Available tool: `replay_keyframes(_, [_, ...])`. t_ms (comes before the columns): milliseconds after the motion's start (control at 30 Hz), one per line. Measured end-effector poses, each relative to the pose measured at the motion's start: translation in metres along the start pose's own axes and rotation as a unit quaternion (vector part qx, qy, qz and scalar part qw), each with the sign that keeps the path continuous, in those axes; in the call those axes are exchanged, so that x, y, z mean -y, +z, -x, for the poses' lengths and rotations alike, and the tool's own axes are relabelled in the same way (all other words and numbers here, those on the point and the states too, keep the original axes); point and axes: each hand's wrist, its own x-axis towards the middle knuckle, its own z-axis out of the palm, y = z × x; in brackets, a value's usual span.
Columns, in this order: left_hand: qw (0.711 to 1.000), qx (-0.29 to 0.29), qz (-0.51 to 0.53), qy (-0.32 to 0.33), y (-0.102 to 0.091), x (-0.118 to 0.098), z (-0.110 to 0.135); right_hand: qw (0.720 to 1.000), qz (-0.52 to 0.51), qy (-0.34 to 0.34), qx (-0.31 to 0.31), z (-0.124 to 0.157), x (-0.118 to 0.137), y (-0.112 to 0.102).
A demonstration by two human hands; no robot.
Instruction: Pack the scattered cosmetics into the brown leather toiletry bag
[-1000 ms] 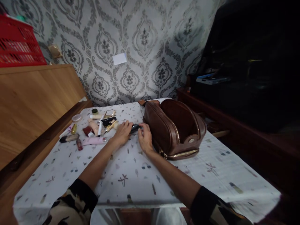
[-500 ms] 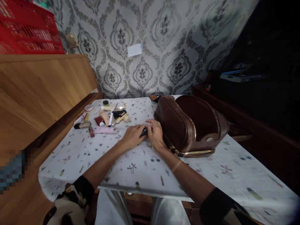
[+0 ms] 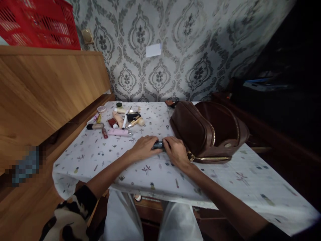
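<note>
Both my hands are closed on one small dark tube with a shiny, clear-looking middle (image 3: 158, 145); its exact kind I cannot make out. My left hand (image 3: 144, 148) grips its left end, and my right hand (image 3: 177, 152) grips its right end. It lies level, low over the white patterned tablecloth (image 3: 100, 164). Just beyond my right hand sits a brown leather bag (image 3: 190, 129), its top flap unzipped and its inside dark. Left of my hands lie a pink tube (image 3: 119, 132), a small red tube (image 3: 104, 133) and a bottle with a black cap (image 3: 95, 126).
Several more cosmetics, with a white pen-like tube (image 3: 125, 119) among them, lie in a pile at the back left. A round compact (image 3: 101, 109) lies near the left edge. A wooden cabinet (image 3: 52, 83) carrying a red basket (image 3: 50, 25) borders the left side.
My hands have drawn slightly apart and toward me, the right one moving right. More of the dark tube shows between them. The whole view has shifted a little.
</note>
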Motion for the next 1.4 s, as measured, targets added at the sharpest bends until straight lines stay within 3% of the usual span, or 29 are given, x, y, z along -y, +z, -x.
replay_keyframes(133, [1.000,-0.015,-0.003,0.020,0.007,-0.005,0.010,0.999,0.040,-0.036,-0.005,0.016,0.008,-0.013])
replay_keyframes(333, [0.998,-0.042,0.035,0.038,0.011,-0.012,0.030,0.996,0.081,-0.030,0.022,0.036,0.022,-0.019])
replay_keyframes(500, [0.988,-0.068,0.131,0.035,0.007,-0.016,0.053,0.996,0.029,-0.048,0.067,0.061,0.032,-0.031])
replay_keyframes(733, [0.975,-0.082,0.207,0.016,0.012,-0.023,0.081,0.996,-0.013,-0.069,0.061,0.095,0.044,-0.048])
replay_keyframes(1000, [0.954,-0.093,0.286,0.010,0.019,-0.026,0.099,0.989,-0.141,0.049,-0.012,0.116,0.058,-0.051])
replay_keyframes(1267, [0.945,-0.086,0.317,0.000,0.017,-0.029,0.109,0.957,-0.246,0.140,-0.064,0.138,0.072,-0.050])
replay_keyframes(1400, [0.936,-0.065,0.343,-0.043,0.015,-0.029,0.110,0.925,-0.296,0.220,-0.088,0.139,0.075,-0.049])
